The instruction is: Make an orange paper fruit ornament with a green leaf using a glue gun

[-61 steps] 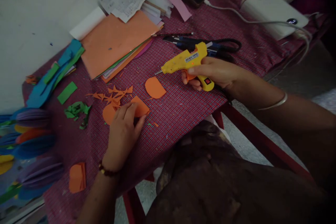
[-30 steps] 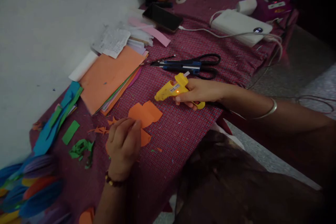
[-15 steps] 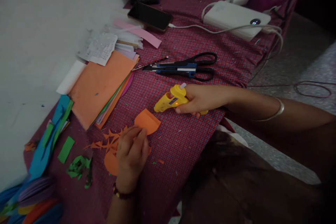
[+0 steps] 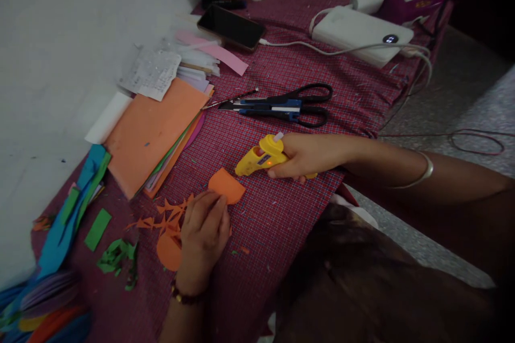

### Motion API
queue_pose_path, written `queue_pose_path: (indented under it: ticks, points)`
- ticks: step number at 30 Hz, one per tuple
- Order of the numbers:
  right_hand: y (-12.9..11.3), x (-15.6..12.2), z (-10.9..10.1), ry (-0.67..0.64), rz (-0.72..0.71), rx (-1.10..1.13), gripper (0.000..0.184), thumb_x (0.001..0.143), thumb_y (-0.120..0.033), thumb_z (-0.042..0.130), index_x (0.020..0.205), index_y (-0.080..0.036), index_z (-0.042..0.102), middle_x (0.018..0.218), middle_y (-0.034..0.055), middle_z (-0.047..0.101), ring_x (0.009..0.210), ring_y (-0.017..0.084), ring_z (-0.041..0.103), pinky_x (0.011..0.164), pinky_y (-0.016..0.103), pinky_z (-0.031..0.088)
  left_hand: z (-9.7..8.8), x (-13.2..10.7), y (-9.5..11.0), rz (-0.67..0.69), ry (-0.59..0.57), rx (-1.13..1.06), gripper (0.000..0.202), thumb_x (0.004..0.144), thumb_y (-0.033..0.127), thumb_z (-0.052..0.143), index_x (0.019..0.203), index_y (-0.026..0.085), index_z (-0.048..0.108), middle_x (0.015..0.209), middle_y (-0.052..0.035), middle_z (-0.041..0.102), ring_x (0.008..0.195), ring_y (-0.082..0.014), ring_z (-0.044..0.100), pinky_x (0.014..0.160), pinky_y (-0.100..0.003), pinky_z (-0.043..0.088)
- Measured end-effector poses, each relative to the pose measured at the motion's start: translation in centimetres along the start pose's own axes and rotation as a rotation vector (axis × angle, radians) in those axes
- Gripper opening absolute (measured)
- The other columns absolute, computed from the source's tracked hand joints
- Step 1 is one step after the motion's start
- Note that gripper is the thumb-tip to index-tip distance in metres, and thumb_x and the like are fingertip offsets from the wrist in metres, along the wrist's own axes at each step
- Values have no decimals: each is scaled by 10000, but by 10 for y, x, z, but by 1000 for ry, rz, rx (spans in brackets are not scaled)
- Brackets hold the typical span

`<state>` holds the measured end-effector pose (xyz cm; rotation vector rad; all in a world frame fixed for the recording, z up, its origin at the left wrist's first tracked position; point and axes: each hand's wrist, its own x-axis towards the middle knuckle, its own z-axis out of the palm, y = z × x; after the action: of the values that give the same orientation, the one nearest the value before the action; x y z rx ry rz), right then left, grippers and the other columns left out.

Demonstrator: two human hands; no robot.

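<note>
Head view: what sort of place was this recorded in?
Probably an indoor craft corner, perhaps in a home: a cloth-covered table beside a wall. The glue gun in the right hand, the scissors and the stacked coloured paper show it.

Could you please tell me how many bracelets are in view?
2: a dark beaded bracelet on the wrist of the left hand, and a pale bangle on the arm of the right hand, which holds the yellow glue gun. No others show.
</note>
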<state>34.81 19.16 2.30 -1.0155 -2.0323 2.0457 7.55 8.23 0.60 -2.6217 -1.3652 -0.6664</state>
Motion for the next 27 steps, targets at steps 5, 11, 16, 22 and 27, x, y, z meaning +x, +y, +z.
queue_pose_path:
  ticks: [5,11,16,22,27]
  points:
    - [2,0,0,-2,-29,-19,164,889,-280,573,923,-119,573,579,-51,520,450,68,532,416,163,438,1,0,-1,-6,-9,6,337,803,27,636,1106,175,617,1039,-108,634,1007,-242,622,902,-434,537]
    - [-1,-1,0,6,-18,-8,145,870,-268,594,825,-139,547,545,-56,517,441,71,539,416,162,430,1,2,2,-9,-4,-2,334,808,62,646,1114,195,626,1015,-96,645,978,-242,637,887,-433,538]
    - [-2,-2,1,20,-27,-5,117,862,-228,612,816,-141,549,542,-60,519,428,66,532,405,155,410,1,1,3,-13,-27,13,289,825,82,653,1100,170,634,1018,-104,648,987,-241,630,903,-428,530]
    - [-2,-2,2,14,-41,-14,110,880,-211,595,818,-138,541,531,-66,502,417,55,513,397,147,389,1,1,2,4,-25,24,289,809,83,682,1087,147,632,1025,-118,648,999,-249,625,919,-431,527]
    - [-3,-2,2,24,-40,-27,135,885,-191,580,782,-146,507,521,-71,487,413,48,501,400,142,384,0,2,3,-12,-51,19,287,827,103,668,1104,164,627,1040,-111,643,998,-247,623,918,-441,527]
